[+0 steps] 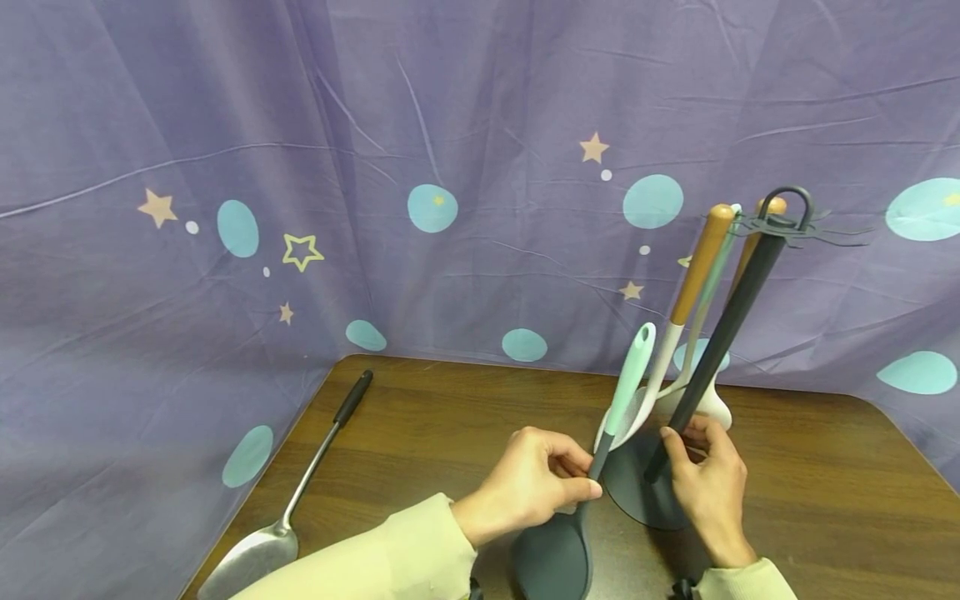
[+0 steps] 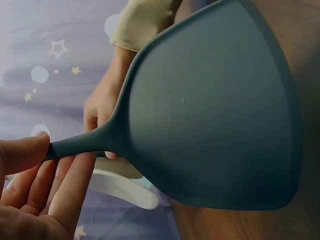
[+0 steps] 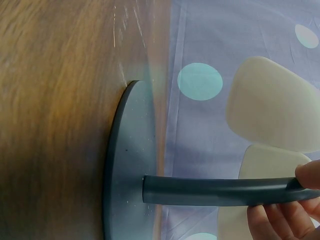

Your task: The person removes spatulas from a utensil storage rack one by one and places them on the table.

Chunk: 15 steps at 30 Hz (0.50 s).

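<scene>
My left hand pinches the neck of a spatula with a mint handle and a dark grey head. The handle points up and the head hangs low, broad and flat in the left wrist view. With thumb and fingers, my right hand grips the black post of a utensil stand. Its round base sits on the table. Several utensils hang from the hook ring at its top: a wooden-handled white one, a mint-handled one and another with a wooden end.
A metal turner with a black handle lies at the left side of the wooden table. My left sleeve partly covers the area near it. A purple patterned curtain hangs behind and along the left side.
</scene>
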Motion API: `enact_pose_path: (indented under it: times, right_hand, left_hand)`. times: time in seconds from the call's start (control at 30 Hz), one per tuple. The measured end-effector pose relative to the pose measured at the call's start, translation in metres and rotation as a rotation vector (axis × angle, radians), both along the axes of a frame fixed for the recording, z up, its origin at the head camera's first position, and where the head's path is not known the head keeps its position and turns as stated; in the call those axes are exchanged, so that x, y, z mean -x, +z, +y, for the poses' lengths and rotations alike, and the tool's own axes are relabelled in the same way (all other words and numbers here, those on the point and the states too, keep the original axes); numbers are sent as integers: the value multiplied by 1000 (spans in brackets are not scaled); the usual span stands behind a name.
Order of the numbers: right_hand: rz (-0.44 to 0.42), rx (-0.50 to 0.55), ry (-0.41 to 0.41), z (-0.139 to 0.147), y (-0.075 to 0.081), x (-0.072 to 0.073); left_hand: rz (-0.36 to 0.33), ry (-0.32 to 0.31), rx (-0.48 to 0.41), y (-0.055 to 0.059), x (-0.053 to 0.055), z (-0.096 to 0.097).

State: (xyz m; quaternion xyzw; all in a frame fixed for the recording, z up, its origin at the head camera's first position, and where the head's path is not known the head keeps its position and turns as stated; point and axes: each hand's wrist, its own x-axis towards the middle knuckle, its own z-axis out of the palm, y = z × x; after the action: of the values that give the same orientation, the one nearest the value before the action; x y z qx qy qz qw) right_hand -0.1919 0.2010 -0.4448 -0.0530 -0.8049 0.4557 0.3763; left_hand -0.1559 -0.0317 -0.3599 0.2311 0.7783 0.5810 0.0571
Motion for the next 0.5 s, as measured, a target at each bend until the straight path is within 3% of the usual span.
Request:
enact_pose_path:
  times: [0.5]
  right_hand:
    - [-5, 1, 0, -1, 1, -1]
  left_hand:
    - [30, 39, 80, -6, -5, -31]
